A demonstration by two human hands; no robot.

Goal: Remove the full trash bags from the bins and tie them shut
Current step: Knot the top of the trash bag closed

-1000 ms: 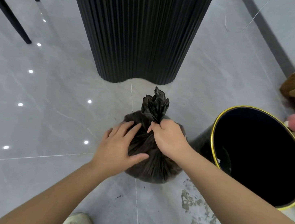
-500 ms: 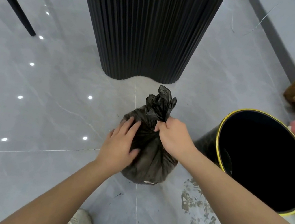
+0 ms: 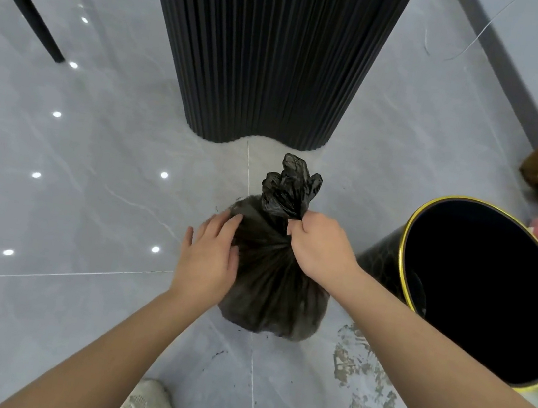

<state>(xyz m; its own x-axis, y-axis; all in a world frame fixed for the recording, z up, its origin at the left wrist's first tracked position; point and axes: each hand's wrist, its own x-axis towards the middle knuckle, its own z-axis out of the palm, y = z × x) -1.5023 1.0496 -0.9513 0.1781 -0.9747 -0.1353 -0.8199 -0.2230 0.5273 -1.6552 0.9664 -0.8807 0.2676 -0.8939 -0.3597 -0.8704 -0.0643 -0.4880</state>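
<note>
One soft, thin bag is sitting at the bin's 9 o'clock; right hand is gripping its twisted neck, the best hold, while left hand is resting flat, open.

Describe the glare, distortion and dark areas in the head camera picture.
Head view: small bright ceiling-light reflections dot the glossy floor at left; wide-angle bending curves the ribbed black column and the wall edge; the bin interior is solid black with no detail; the trash bag folds stay sharp.
</note>
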